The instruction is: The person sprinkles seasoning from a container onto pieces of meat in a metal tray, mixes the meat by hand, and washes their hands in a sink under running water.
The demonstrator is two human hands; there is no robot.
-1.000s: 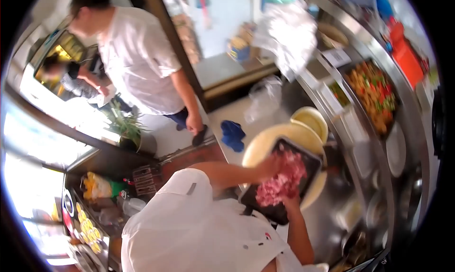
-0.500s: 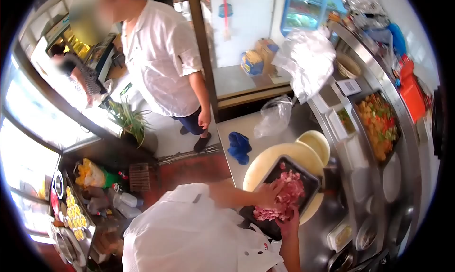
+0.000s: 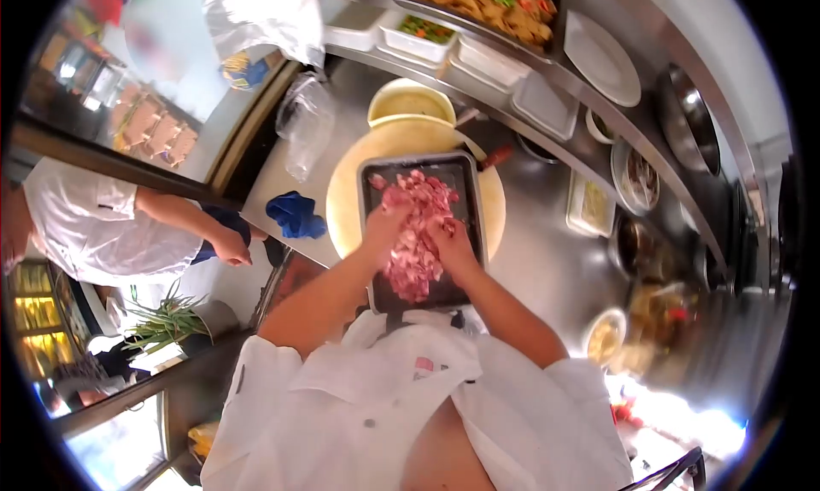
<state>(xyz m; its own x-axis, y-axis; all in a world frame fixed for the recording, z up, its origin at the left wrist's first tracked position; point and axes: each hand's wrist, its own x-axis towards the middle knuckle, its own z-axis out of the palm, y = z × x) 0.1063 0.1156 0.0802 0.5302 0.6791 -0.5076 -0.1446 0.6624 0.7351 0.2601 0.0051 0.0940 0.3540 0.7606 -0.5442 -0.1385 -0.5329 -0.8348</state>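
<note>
Chopped raw meat [image 3: 413, 270] lies heaped in a dark rectangular tray [image 3: 466, 182]. The tray rests on a round, pale chopping board [image 3: 346, 196] and overlaps its near edge. My left hand [image 3: 389, 228] is in the left side of the heap, its fingers curled into the meat and partly hidden by it. On the right side my right hand [image 3: 453, 247] grips pieces of meat, with the fingers bent inward. Behind the tray, a yellowish bowl [image 3: 412, 98] overlaps the far edge of the board.
A blue cloth [image 3: 295, 215] and a clear plastic bag [image 3: 305, 128] lie left of the board. A steel shelf behind holds white containers [image 3: 495, 59] and a tray of cooked food [image 3: 487, 8]. Another person in a white shirt [image 3: 81, 222] stands at the left.
My view has swung round, so the tray now appears upright in front of me. My hands remain in the meat, now on either side of the heap.
</note>
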